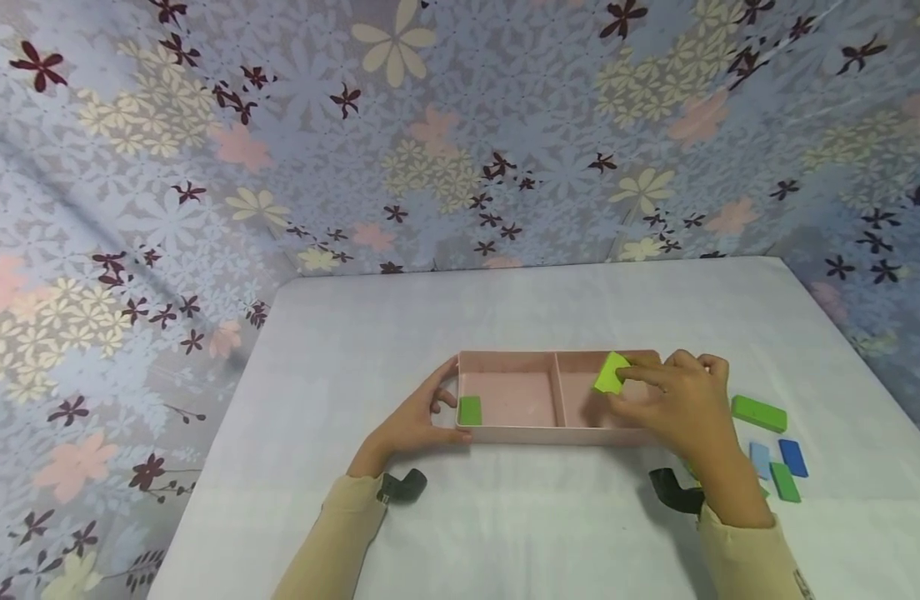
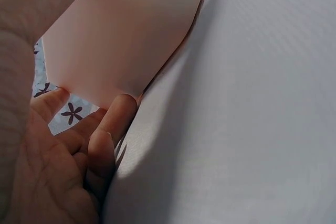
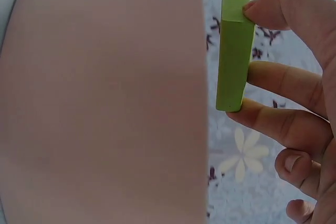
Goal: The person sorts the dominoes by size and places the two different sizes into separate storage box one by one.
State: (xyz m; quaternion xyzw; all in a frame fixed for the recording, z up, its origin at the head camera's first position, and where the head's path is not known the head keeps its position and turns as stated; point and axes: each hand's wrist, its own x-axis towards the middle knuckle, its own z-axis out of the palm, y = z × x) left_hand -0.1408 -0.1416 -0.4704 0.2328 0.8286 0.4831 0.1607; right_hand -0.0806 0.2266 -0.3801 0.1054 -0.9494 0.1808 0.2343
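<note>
A shallow pink box (image 1: 520, 435) with a divider across its middle lies on the table. My left hand (image 1: 411, 425) holds the box's left end, thumb at the front corner; up close in the left wrist view, fingers touch the pink wall (image 2: 126, 35). Over the right compartment, my right hand (image 1: 685, 408) pinches a light green block (image 1: 612, 372) between thumb and fingers. The right wrist view shows this block (image 3: 233, 56) as long and rectangular, beyond the box's edge. A green block (image 1: 471, 411) lies in the left compartment, by its left wall.
Right of the box lie a larger green block (image 1: 759, 413), a light blue block (image 1: 760, 460), a blue block (image 1: 793, 458) and a darker green block (image 1: 786, 482). My right wrist partly hides other green pieces. Floral cloth (image 1: 430, 167) hangs behind the white table (image 1: 550, 525).
</note>
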